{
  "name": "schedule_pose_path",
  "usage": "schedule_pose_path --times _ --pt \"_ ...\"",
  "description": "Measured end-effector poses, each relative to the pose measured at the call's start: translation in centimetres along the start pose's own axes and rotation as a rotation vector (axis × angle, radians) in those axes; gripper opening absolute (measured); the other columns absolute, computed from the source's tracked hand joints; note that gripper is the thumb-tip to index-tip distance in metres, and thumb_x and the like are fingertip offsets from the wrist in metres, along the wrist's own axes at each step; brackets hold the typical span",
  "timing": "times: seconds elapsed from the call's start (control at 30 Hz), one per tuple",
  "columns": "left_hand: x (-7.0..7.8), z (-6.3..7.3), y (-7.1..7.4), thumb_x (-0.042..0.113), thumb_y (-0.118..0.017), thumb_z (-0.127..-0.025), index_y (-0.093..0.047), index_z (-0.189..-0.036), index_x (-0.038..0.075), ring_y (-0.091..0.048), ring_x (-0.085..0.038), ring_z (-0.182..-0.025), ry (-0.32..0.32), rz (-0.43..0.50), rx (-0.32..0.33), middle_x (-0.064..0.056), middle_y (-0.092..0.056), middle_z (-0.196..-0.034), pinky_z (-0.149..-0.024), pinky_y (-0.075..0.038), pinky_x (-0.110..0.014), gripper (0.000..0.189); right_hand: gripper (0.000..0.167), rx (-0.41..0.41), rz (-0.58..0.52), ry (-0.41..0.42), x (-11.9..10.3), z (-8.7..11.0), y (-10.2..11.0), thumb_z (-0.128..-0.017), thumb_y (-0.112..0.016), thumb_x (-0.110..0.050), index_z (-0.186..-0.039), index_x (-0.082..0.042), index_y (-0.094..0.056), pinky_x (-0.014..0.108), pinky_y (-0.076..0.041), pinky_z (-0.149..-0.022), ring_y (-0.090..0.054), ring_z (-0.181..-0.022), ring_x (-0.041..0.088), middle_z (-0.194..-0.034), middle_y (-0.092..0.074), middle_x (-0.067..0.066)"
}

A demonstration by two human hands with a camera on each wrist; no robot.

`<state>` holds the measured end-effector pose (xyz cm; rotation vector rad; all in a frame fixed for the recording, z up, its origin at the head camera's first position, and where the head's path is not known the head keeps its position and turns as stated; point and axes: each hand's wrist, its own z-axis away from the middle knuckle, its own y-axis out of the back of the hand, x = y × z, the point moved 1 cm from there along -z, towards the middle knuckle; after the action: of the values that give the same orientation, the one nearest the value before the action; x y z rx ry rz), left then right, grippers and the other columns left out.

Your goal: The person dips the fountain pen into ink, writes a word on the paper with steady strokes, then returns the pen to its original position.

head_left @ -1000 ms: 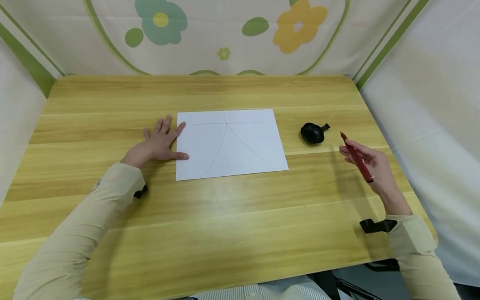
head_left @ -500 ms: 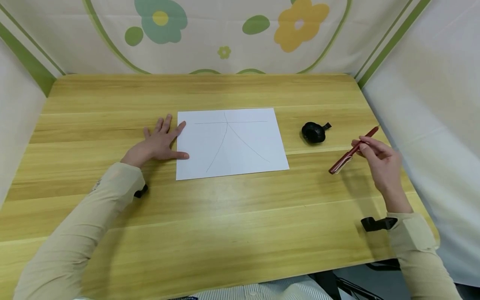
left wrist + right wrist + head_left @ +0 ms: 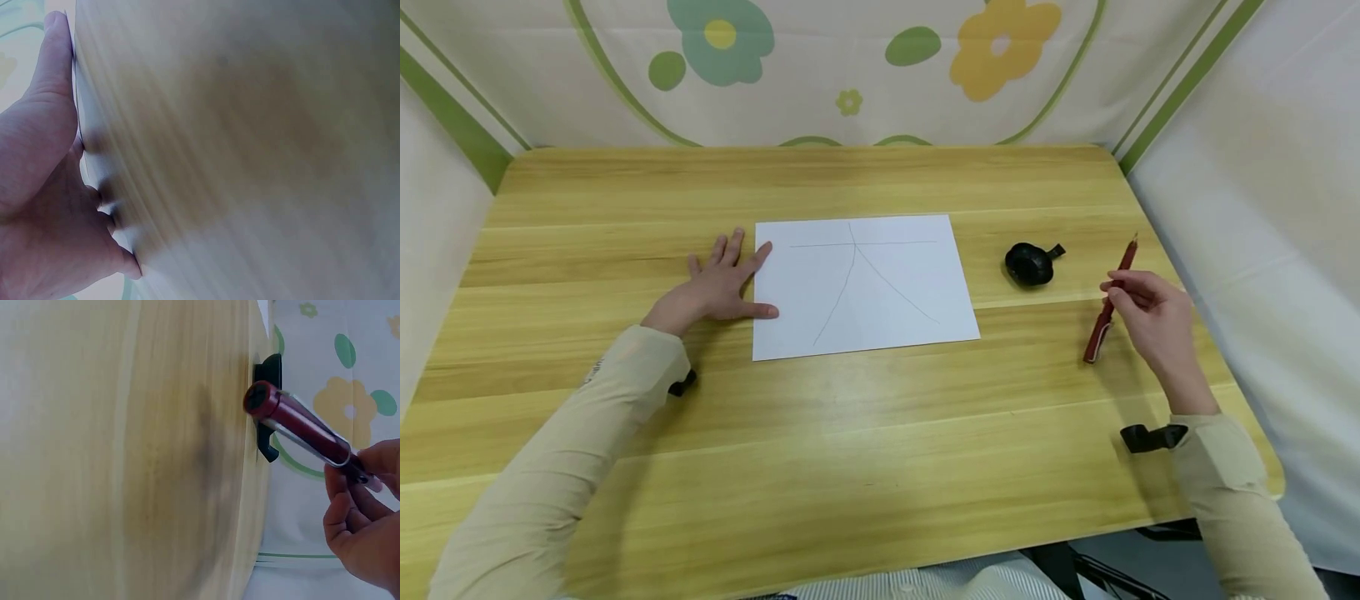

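A sheet of white paper point(image 3: 880, 308) lies on the wooden table, bearing a thin horizontal line and curved lines that meet near its top. My left hand point(image 3: 718, 287) rests spread at its left edge, thumb and index finger over the paper, the other fingers on the wood. Over the table's right side my right hand point(image 3: 1153, 312) pinches a dark red fountain pen point(image 3: 1101, 329) between thumb and fingers. Its nib points away from me; the end with the metal clip point(image 3: 312, 428) points back towards me. Left of the pen sits a small round black object point(image 3: 1028, 265) with a short tab.
The wooden table point(image 3: 850, 467) ends in front of a white curtain point(image 3: 820, 75) printed with flowers. Another white cloth point(image 3: 1262, 233) hangs along the right side. Black wrist mounts point(image 3: 1150, 437) sit at both cuffs. Part of a chair shows below the table's front edge.
The red pen has turned in my right hand: its nib swung from pointing left to pointing right, then to pointing away from me. My left hand and the paper stay in place.
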<state>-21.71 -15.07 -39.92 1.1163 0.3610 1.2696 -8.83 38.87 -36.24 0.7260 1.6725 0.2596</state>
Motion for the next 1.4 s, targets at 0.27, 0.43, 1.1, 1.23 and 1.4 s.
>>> schedule_pose_path --times 0.27,0.43,1.1,1.23,1.4 --pt "0.1 0.0 0.1 0.066 -0.058 -0.081 0.008 -0.153 0.021 0.025 -0.046 -0.140 0.005 0.006 -0.004 -0.021 0.031 -0.152 -0.099 0.009 -0.078 0.107 0.024 -0.135 0.345 0.071 0.0 -1.5 -0.7 -0.091 -0.058 -0.007 -0.114 -0.001 -0.062 0.003 -0.039 -0.058 -0.047 -0.069 -0.021 -0.084 -0.069 -0.007" --pt "0.0 0.0 0.0 0.067 -0.057 -0.080 0.009 -0.153 0.022 0.025 -0.045 -0.140 0.008 0.005 -0.004 -0.020 0.032 -0.152 -0.099 0.009 -0.078 0.108 0.028 -0.257 0.494 0.093 0.3 -2.7 -1.0 -0.092 -0.056 -0.009 -0.118 0.000 -0.059 0.014 -0.039 -0.051 -0.061 -0.070 0.011 -0.092 -0.066 0.028" --pt "0.3 0.2 0.1 0.065 -0.059 -0.081 0.008 -0.153 0.021 0.026 -0.045 -0.139 0.006 0.015 -0.003 -0.020 0.032 -0.151 -0.099 0.009 -0.078 0.107 0.027 -0.436 0.688 0.252 1.7 -5.2 -3.2 -0.087 -0.057 0.000 -0.113 0.004 -0.060 0.049 -0.050 -0.062 -0.065 -0.076 0.039 -0.094 -0.067 0.030" --pt "0.4 0.2 0.1 0.064 -0.060 -0.081 0.007 -0.153 0.020 0.025 -0.046 -0.139 -0.004 0.016 -0.003 -0.021 0.032 -0.151 -0.098 0.008 -0.079 0.107 0.029 -0.457 0.726 0.247 2.1 -5.3 -3.4 -0.088 -0.056 -0.002 -0.116 0.004 -0.060 0.050 -0.049 -0.063 -0.064 -0.077 0.039 -0.099 -0.065 0.031" --pt "0.3 0.2 0.1 0.064 -0.059 -0.081 0.008 -0.153 0.021 0.026 -0.046 -0.139 0.002 0.013 -0.007 -0.021 0.033 -0.151 -0.098 0.009 -0.079 0.108 0.027 -0.442 0.747 0.303 2.3 -5.3 -3.5 -0.087 -0.057 -0.001 -0.113 0.005 -0.061 0.052 -0.049 -0.065 -0.063 -0.077 0.039 -0.097 -0.065 0.030"
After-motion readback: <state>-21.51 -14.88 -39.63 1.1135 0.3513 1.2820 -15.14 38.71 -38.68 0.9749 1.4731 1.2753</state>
